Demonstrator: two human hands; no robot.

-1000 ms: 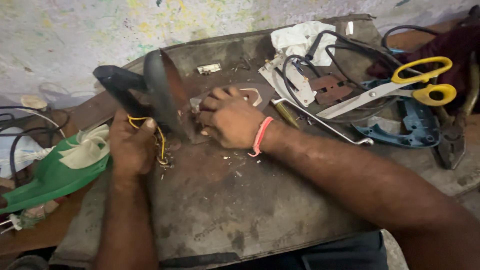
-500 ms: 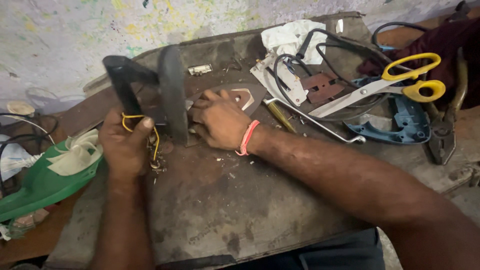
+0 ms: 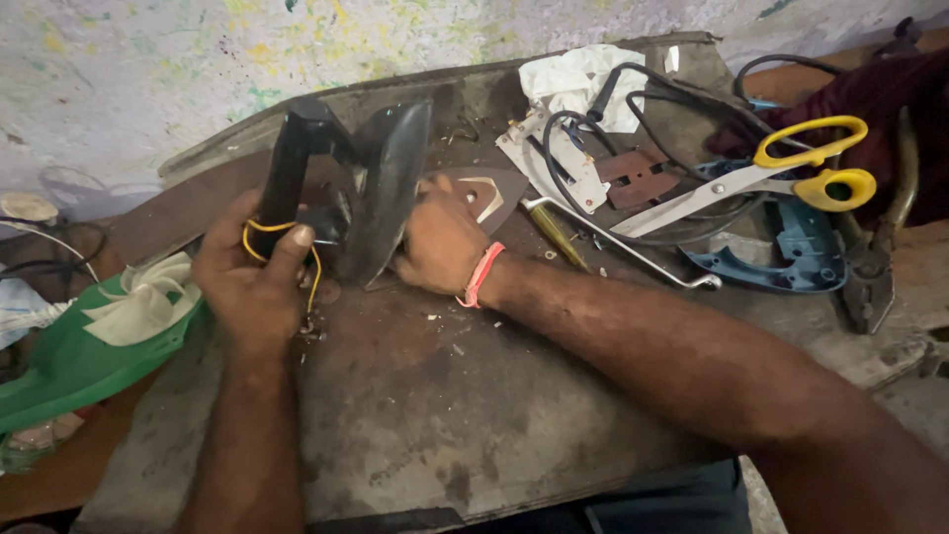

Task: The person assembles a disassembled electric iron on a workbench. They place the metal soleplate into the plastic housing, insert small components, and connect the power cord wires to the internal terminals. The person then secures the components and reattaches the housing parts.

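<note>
iron (image 3: 371, 193) stands on its heel, left of centre on the worn grey bench (image 3: 415, 415), soleplate facing right, black handle (image 3: 289, 168) to the left. left hand (image 3: 252, 282) is closed round the base of the handle, thumb up against it, with a yellow wire (image 3: 259, 229) looped under the thumb and trailing down by the fingers. right hand (image 3: 442, 247) is curled in behind the soleplate, palm to the iron's right face, fingers hidden by the plate, so can't tell what they pinch, if anything. pink band (image 3: 481, 274) on the right wrist. just beyond the right hand lies a brown pointed plate (image 3: 489, 193) with a pale cutout.

small debris and a washer lie on the bench near the iron's heel.

far right of the bench: metal bracket (image 3: 559, 163) under a black cable (image 3: 633, 109) that loops over it, white cloth (image 3: 578, 79) behind, rusty brown plate (image 3: 638, 176) beside the bracket. yellow-handled scissors (image 3: 761, 173) lie across a blue shell (image 3: 801, 247), blades pointing left. a steel rod (image 3: 623, 247) runs diagonally near the scissors' tip, a screwdriver (image 3: 556, 235) just left of it. pliers (image 3: 875, 277) at the right edge.

left of the bench: green shell (image 3: 69, 361) with a white rag (image 3: 138, 302) on it, touching the left forearm's side. dark cable and a round white object at far left. paint-flecked wall behind.
</note>
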